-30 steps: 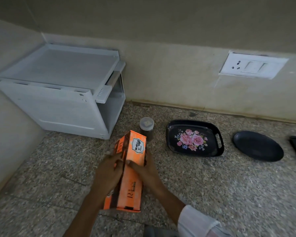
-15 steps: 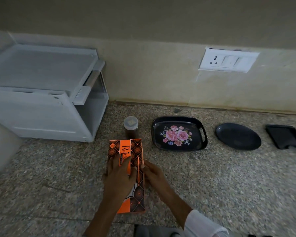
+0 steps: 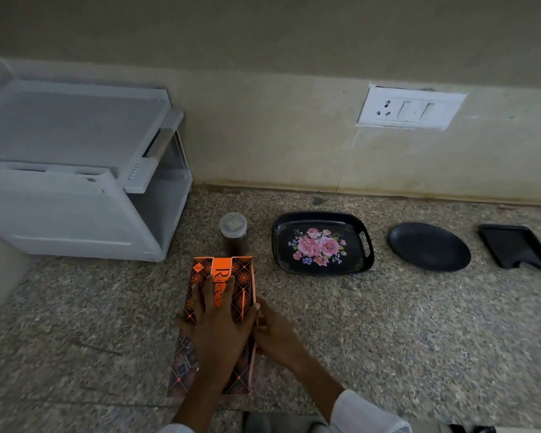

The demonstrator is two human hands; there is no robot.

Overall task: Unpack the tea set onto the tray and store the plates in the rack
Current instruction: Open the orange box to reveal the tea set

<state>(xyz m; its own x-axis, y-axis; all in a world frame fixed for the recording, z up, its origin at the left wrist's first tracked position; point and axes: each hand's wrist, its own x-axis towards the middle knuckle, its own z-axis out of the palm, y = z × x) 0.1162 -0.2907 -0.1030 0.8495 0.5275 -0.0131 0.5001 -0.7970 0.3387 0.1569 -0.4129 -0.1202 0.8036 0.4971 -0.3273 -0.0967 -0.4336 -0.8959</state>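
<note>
Tea set box (image 3: pixel 222 276), orange with a dark pattern, lies flat on the speckled counter (image 3: pixel 388 339) under the left hand (image 3: pixel 217 326). That hand is spread wide, palm down, fingers (image 3: pixel 197 296) apart, pressing on the top face of the box. The right hand (image 3: pixel 274 334) is just beside it to the right, fingers loosely curled against the right long edge of the box; whether it grips the edge or only touches it I cannot tell.

Far to the left and beyond the hands stands the white rack (image 3: pixel 75 170), against the wall. Beyond the right hand and a little right lies the black tray (image 3: pixel 322 220) with pink flowers. Further right is a round dark plate (image 3: pixel 429 246), then a dark rectangular plate (image 3: pixel 516 250). Just beyond the far end of the box stands a small jar (image 3: pixel 233 234) with a clear lid.
</note>
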